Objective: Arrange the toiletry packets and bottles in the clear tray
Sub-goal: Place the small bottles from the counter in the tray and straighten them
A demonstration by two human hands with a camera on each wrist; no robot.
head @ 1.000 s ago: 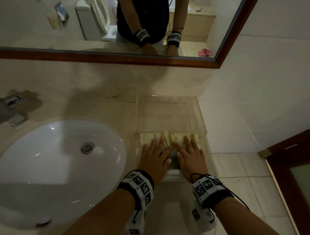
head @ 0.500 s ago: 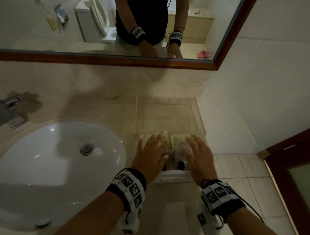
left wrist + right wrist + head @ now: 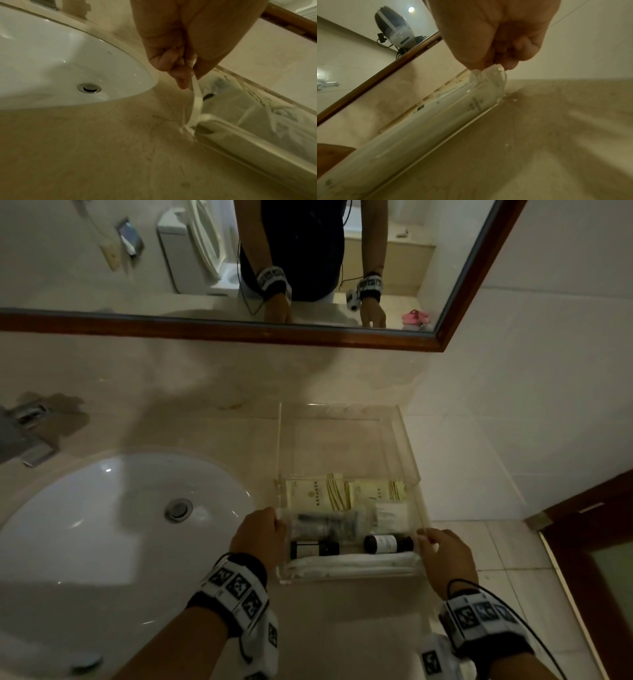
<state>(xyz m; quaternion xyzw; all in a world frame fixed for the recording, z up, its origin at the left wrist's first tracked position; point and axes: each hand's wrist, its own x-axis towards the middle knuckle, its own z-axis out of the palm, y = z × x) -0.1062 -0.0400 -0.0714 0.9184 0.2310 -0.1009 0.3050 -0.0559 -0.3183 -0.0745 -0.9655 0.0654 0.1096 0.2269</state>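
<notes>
Bench [image 3: 325, 628]: pale stone, filling the lower half of the head view, with the sink [image 3: 102, 525] at centre left
Clear tray [image 3: 406, 453]: you have it at centre right of the frame, long axis running up-frame toward the mirror, near end between your two wrists
Tray contents: all crowded into the near end; cream packets [image 3: 317, 496] lie furthest up-frame, a clear sachet [image 3: 325, 523] below them, then two dark bottles [image 3: 387, 543] on their sides, long axes across the frame, and white packets [image 3: 352, 565] along the near wall
Left hand [image 3: 260, 537]: at the tray's left near corner, your fingers and thumb pinching its side wall; the left wrist view shows the pinch on the rim
Right hand [image 3: 445, 556]: at the right near corner, pinching that wall likewise
Key relation: both hands sit equally near, one on each side of the tray, so I judge any shift will run along its long axis, toward or away from the mirror
</notes>
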